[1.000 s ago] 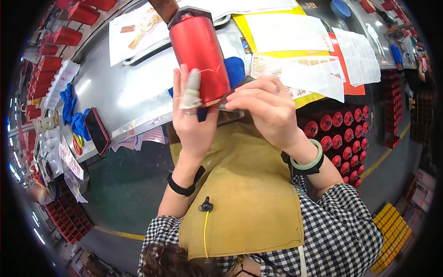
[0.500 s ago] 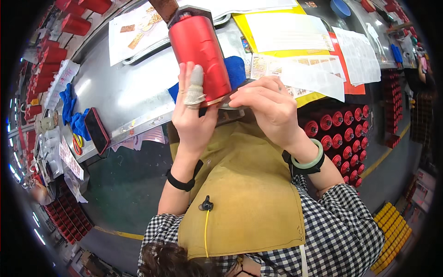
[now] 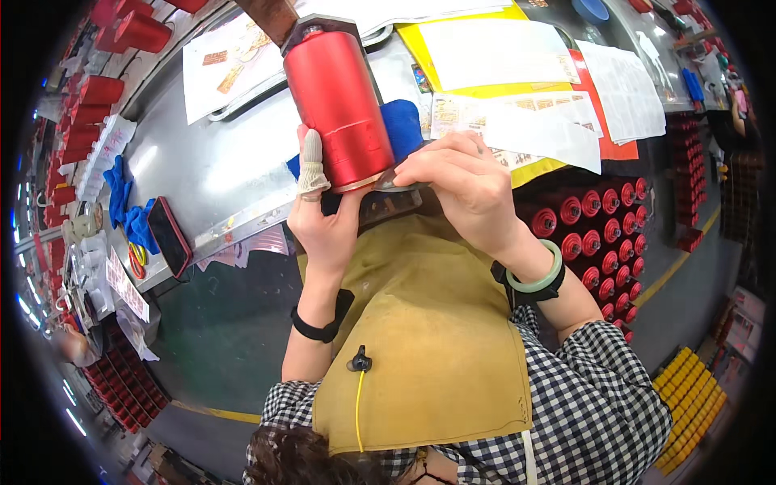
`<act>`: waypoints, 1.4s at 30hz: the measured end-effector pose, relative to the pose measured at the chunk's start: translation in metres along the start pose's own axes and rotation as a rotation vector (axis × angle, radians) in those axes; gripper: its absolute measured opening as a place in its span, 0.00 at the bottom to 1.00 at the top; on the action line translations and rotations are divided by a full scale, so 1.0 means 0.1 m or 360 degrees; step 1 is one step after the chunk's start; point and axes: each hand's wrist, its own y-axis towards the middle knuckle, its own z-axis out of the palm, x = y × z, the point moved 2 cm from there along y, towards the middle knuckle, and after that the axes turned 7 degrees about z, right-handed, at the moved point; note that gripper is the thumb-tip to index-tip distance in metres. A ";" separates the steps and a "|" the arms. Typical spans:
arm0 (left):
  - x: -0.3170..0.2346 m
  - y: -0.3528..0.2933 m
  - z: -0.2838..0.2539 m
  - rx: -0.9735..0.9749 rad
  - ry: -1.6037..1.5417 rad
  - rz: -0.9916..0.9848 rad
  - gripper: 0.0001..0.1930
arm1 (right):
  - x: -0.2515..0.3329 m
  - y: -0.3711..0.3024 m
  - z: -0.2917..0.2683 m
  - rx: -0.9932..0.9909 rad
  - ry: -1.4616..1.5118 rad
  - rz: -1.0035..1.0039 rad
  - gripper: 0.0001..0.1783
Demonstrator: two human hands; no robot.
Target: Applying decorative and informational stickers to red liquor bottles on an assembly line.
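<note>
A glossy red metal cylinder (image 3: 335, 105) lies in front of me, its far end against a dark metal fixture (image 3: 323, 26). Faint raised lines show on its surface near the close end. My left hand (image 3: 323, 230) grips that end, a finger along the left side and the thumb at the rim. One of its fingers wears a pale fabric finger cot (image 3: 312, 166). At the right of the same end, my right hand (image 3: 465, 182) is closed in a pinch; what sits between its fingertips is hidden. Behind the cylinder, a blue cloth (image 3: 402, 125) rests on the metal table.
Printed sheets (image 3: 517, 121) and a yellow sheet (image 3: 416, 44) cover the table's right side. At left lie a phone (image 3: 168, 234), scissors (image 3: 136, 257) and blue cloth (image 3: 121, 190). Racked red cylinders (image 3: 592, 240) stand by my right arm; a blue bowl (image 3: 594, 12) is far right.
The cylinder has turned, so its raised lines now sit lower. My left hand has slid from its front to its left side and lower. My right hand keeps its pinch.
</note>
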 end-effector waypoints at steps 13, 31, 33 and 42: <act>-0.17 0.08 -0.01 0.0042 0.0484 0.0397 0.36 | 0.00 0.03 -0.02 -0.0005 0.0044 -0.0006 0.14; -0.09 0.02 0.04 0.0100 0.0320 0.0280 0.38 | -0.03 0.00 -0.01 -0.0004 0.0050 0.0018 0.13; -0.05 -0.06 -0.02 -0.0029 -0.0030 -0.0133 0.39 | -0.03 0.00 0.00 -0.0020 0.0074 0.0025 0.13; -0.09 0.01 0.03 0.0021 0.0321 0.0256 0.37 | -0.02 0.00 -0.01 -0.0005 0.0052 0.0017 0.14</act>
